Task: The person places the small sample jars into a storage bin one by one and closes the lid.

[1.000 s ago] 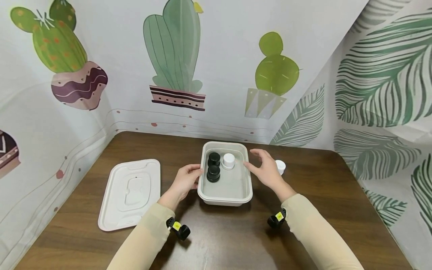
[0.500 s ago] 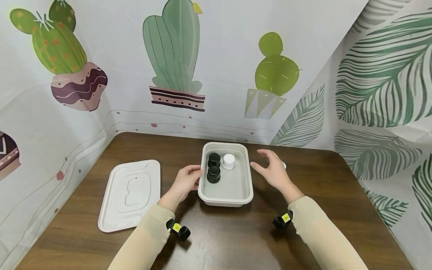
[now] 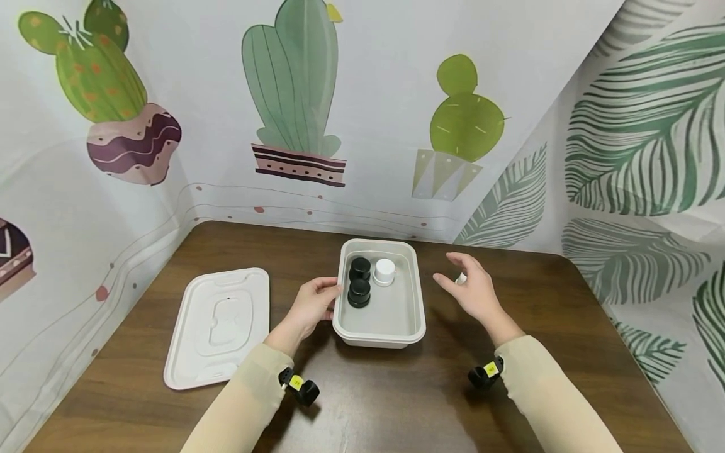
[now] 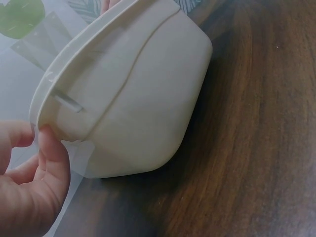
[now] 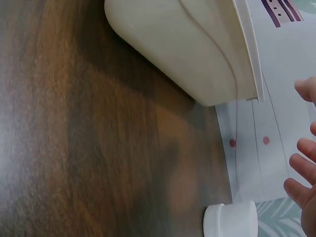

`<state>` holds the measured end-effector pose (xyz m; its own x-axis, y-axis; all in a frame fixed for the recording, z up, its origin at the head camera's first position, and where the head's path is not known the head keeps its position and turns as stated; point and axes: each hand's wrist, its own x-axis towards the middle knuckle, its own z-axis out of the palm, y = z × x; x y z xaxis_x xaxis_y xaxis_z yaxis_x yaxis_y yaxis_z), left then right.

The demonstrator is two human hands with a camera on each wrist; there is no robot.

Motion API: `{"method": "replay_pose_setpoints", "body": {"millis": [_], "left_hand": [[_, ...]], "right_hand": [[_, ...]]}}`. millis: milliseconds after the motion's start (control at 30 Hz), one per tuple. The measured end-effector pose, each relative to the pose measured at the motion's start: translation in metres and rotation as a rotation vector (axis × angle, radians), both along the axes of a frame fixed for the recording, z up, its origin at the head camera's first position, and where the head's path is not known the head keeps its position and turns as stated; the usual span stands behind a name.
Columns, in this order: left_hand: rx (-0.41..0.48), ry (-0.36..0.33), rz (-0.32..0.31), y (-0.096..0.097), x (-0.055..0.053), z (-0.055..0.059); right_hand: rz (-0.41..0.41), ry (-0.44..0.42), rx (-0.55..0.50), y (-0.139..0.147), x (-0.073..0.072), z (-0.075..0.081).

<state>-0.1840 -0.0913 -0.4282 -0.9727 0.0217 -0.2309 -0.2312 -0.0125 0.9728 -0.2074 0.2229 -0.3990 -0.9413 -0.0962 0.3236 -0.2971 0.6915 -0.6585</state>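
Observation:
A pale plastic box (image 3: 396,318) stands at mid-table. My left hand (image 3: 303,308) pinches its left rim between thumb and fingers, as the left wrist view shows at the rim (image 4: 42,89). Inside are two black lidded jars (image 3: 359,292), one behind the other, and a white jar (image 3: 384,271) to their right. My right hand (image 3: 472,292) hovers off the box's right side, fingers spread and holding nothing. Behind it, mostly hidden in the head view, is another white jar (image 5: 234,219), seen on the table in the right wrist view below the fingers.
A white rectangular lid (image 3: 232,324) lies flat on the wooden table (image 3: 385,402) at the left. A cactus-printed cloth (image 3: 374,126) hangs right behind the table's back edge and along both sides.
My right hand has moved right, away from the box's rim, and now covers most of the white jar outside it. My left hand has stayed at the left rim.

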Motion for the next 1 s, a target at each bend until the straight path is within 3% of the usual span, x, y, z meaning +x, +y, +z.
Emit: {"method": "replay_pose_setpoints", "body": {"millis": [767, 1000], "left_hand": [[0.018, -0.003, 0.008, 0.0, 0.001, 0.0], [0.027, -0.005, 0.012, 0.001, 0.001, 0.0]], "right_hand": [[-0.087, -0.02, -0.018, 0.023, -0.001, -0.007], [-0.08, -0.005, -0.029, 0.029, -0.002, -0.011]]}}
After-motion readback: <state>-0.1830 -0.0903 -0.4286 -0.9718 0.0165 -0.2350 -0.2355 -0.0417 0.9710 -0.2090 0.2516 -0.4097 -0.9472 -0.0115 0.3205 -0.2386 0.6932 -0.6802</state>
